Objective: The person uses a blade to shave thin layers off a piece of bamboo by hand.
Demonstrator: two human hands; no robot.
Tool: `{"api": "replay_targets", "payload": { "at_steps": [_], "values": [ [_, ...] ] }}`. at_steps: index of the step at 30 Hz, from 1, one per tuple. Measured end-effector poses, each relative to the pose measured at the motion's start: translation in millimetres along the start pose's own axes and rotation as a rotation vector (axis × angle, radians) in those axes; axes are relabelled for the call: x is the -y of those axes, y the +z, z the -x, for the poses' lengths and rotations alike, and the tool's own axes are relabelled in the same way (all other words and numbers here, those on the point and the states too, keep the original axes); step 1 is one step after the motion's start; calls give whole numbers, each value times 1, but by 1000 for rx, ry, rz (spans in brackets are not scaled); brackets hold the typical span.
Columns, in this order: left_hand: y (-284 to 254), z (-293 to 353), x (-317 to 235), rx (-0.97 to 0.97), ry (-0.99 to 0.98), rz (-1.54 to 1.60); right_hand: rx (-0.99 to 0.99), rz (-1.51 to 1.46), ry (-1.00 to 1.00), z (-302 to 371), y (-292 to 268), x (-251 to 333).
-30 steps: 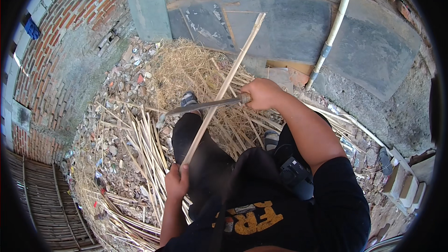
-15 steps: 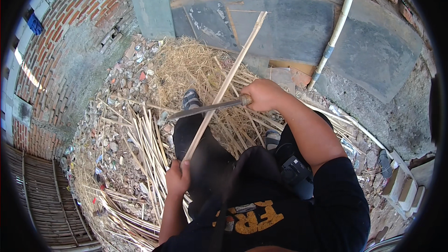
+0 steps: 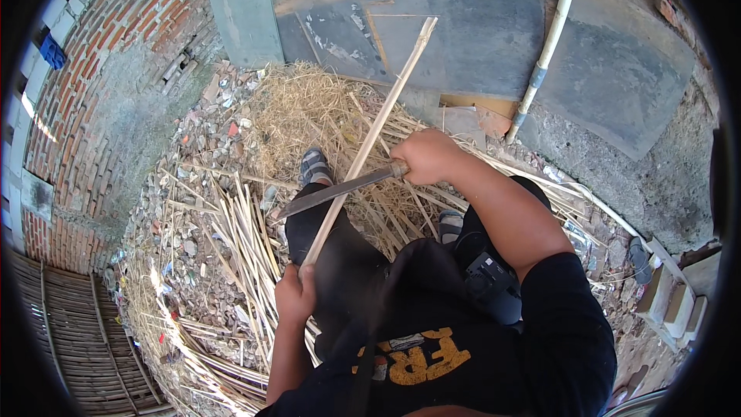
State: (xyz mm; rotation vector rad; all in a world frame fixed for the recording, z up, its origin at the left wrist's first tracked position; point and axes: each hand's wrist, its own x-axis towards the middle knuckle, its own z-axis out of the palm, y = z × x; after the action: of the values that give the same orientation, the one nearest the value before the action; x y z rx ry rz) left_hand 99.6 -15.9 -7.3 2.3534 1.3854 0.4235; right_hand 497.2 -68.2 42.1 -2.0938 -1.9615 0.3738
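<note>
My left hand (image 3: 295, 293) is closed around the lower end of a long, pale bamboo strip (image 3: 384, 113), which slants up and away to the right over my leg. In my right hand (image 3: 427, 157) is the handle of a machete (image 3: 333, 194). Its long grey blade points left and crosses the strip a little below mid-length, seeming to touch it. Under the strip, curly pale shavings (image 3: 302, 112) are heaped around my sandalled foot (image 3: 314, 167).
Split bamboo strips (image 3: 245, 243) lie in a bundle left of my leg, over rubble (image 3: 189, 224). Grey boards (image 3: 478, 42) and a white pipe (image 3: 552, 46) lean at the far wall. A brick wall (image 3: 100, 93) and a slatted bamboo panel (image 3: 73, 332) stand left.
The machete has shifted slightly down and toward me along the strip, its blade tilting more. My left hand keeps its hold, and the strip stays nearly in place.
</note>
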Motion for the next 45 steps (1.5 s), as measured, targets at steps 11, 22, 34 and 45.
{"api": "replay_targets", "payload": {
  "at_steps": [11,22,34,45],
  "values": [
    [3,2,5,-43,19,-6,-175,-203,216,-4,-6,-42],
    [5,-3,1,-24,0,-14,-267,-60,177,12,-24,-34],
    [-6,1,-3,22,-51,31,-199,38,171,18,-22,-18],
    [-5,0,-3,-7,-1,59,-62,-47,194,-1,-15,-21]
  ]
}}
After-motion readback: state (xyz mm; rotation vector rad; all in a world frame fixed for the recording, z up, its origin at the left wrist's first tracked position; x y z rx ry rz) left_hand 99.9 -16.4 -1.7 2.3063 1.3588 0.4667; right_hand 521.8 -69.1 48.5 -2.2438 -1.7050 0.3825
